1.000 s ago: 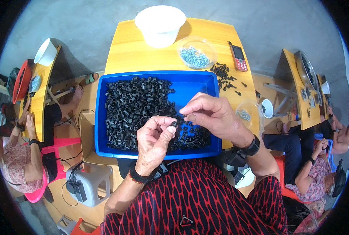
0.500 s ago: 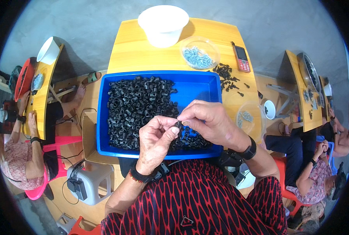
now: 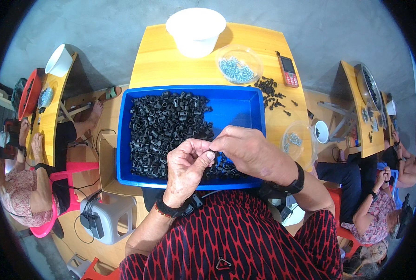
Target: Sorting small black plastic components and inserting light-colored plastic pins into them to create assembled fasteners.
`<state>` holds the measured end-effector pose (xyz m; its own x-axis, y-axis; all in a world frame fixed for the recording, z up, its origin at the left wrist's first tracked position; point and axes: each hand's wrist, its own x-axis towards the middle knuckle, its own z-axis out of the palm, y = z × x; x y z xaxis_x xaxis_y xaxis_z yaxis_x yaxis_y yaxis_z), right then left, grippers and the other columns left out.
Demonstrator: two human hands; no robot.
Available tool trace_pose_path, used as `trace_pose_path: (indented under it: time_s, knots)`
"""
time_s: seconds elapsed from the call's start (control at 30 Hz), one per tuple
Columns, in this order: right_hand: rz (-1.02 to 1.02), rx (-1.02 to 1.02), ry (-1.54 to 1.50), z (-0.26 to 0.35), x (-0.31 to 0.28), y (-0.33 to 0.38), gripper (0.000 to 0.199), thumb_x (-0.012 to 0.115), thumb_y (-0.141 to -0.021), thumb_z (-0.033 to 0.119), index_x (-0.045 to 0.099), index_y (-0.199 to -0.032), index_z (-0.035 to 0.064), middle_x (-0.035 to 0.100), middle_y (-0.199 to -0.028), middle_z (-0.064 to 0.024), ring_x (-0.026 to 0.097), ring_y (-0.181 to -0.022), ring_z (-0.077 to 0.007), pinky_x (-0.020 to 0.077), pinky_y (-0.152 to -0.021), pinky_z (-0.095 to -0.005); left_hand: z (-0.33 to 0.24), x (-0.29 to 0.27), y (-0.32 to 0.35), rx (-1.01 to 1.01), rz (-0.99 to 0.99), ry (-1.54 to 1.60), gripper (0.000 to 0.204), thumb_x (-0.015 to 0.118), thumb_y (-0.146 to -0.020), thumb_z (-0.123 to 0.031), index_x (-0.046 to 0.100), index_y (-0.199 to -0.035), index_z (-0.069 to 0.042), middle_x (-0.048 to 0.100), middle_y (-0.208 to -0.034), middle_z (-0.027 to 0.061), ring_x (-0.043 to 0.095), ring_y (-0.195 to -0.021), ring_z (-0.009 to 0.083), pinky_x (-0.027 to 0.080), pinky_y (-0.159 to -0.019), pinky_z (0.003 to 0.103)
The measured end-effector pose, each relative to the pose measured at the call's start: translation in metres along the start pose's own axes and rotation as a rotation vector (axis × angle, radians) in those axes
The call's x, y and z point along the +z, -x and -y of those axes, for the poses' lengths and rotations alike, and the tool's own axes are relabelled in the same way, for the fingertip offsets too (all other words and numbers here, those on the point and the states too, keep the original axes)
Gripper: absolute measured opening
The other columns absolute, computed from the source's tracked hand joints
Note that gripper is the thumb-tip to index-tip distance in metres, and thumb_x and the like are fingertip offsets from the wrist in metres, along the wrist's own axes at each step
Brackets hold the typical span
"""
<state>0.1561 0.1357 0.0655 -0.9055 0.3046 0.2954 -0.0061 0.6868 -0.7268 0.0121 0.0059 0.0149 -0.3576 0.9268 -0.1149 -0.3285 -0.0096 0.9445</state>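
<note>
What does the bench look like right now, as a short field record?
left hand: left hand, fingers pinched together against the right hand
right hand: right hand, fingertips meeting the left over the tray
held item: too small to tell
tray: blue tray, black plastic parts heaped on its left
behind tray: white bowl, clear dish of screws, red phone

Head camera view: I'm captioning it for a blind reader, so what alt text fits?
A person's left hand and right hand meet fingertip to fingertip over a blue tray heaped with small black plastic parts. Behind it on the yellow table stand a white bowl and a clear dish of screws.
</note>
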Motion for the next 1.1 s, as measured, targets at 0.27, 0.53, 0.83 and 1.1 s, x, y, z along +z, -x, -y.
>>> trace_pose_path:
  time_s: [0.27,0.53,0.83,1.1]
  knots:
    - [0.036,-0.093,0.161,0.009,0.003,0.0,0.033,0.061,-0.082,-0.001,0.053,-0.115,-0.0015,0.058,-0.087,-0.0137,0.062,-0.083,-0.0341,0.0522,-0.072,-0.0403,0.003,0.0,-0.002,0.025,-0.022,0.054,0.006,0.065,-0.092,0.003,0.065,-0.098,0.003,0.066,-0.082,0.0037,0.06,-0.071,0.0082,0.052,-0.067,0.023]
    - [-0.053,0.061,0.106,0.006,0.008,0.009,0.03,0.062,-0.089,0.005,0.053,-0.116,-0.0043,0.063,-0.094,-0.0185,0.065,-0.087,-0.037,0.0531,-0.075,-0.0433,0.001,-0.001,-0.002,-0.032,-0.024,0.079,0.003,0.064,-0.092,0.003,0.064,-0.095,0.001,0.066,-0.082,0.0035,0.06,-0.069,0.0076,0.051,-0.065,0.022]
    - [0.174,0.178,0.318,0.014,0.011,0.004,0.03,0.072,-0.084,0.021,0.058,-0.098,-0.0013,0.061,-0.084,-0.0171,0.065,-0.079,-0.0357,0.0528,-0.067,-0.0431,0.002,-0.002,0.0,-0.029,0.007,0.014,0.008,0.064,-0.091,0.0,0.064,-0.098,0.002,0.068,-0.089,0.0061,0.062,-0.076,0.0095,0.053,-0.073,0.024]
    - [0.103,0.143,0.431,0.008,0.016,0.008,0.028,0.074,-0.081,0.022,0.056,-0.087,0.0017,0.059,-0.078,-0.0148,0.063,-0.071,-0.0351,0.0514,-0.061,-0.0437,0.0,0.0,0.001,-0.061,0.027,0.004,0.009,0.067,-0.091,-0.001,0.066,-0.098,0.002,0.068,-0.09,0.0043,0.061,-0.081,0.0078,0.051,-0.077,0.023]
